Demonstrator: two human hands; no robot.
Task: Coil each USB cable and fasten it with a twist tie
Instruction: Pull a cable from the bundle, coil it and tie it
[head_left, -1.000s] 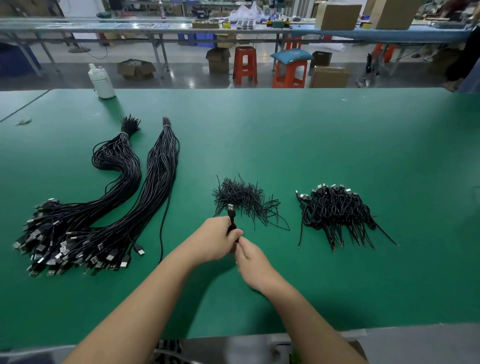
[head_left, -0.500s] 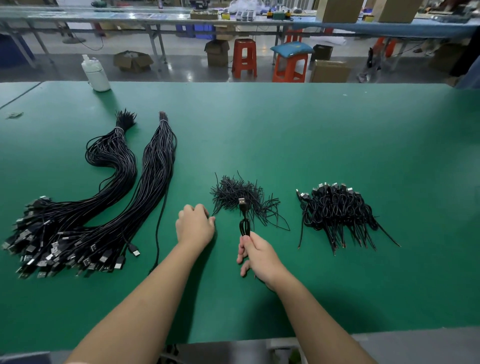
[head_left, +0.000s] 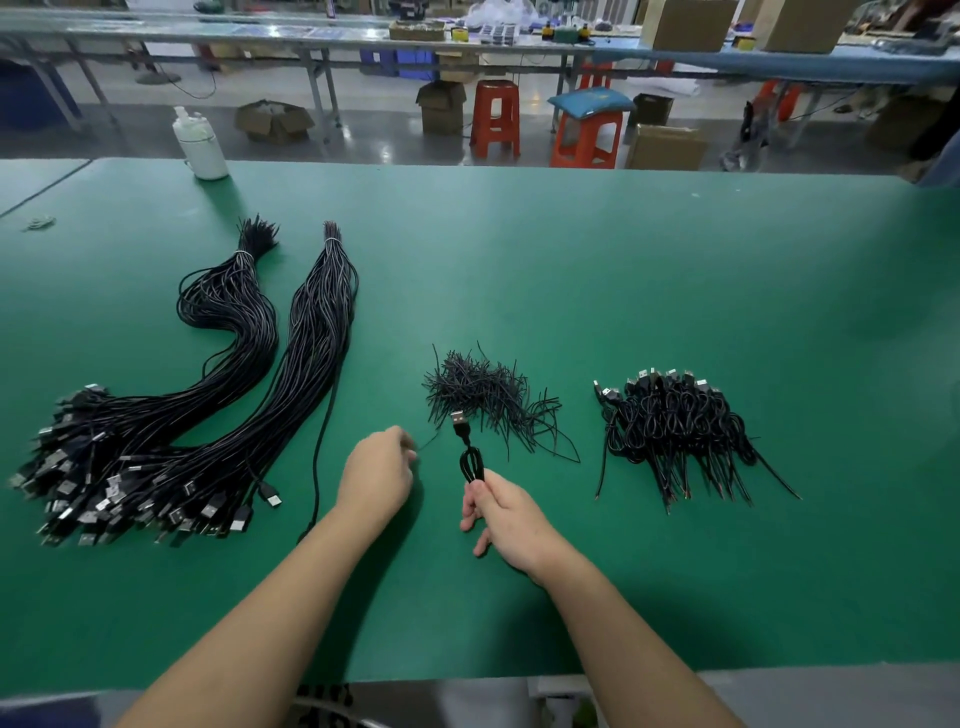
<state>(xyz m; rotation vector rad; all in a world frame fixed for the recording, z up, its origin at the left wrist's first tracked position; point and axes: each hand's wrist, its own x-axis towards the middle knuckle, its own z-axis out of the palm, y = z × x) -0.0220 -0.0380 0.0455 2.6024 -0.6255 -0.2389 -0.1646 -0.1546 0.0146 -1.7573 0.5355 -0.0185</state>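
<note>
Left hand (head_left: 376, 475) drew back pinching a twist tie (head_left: 427, 442) | right hand (head_left: 506, 512) grip stays pinching coiled cable (head_left: 471, 465)

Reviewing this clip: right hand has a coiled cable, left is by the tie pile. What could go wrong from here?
1. The right hand pinches only the low end of the coiled cable; that grip may let the loops spring open before tying.
2. The left hand seems to hold one thin tie, hard to see; it could slip or drag tangled neighbours from the twist tie pile.
</note>
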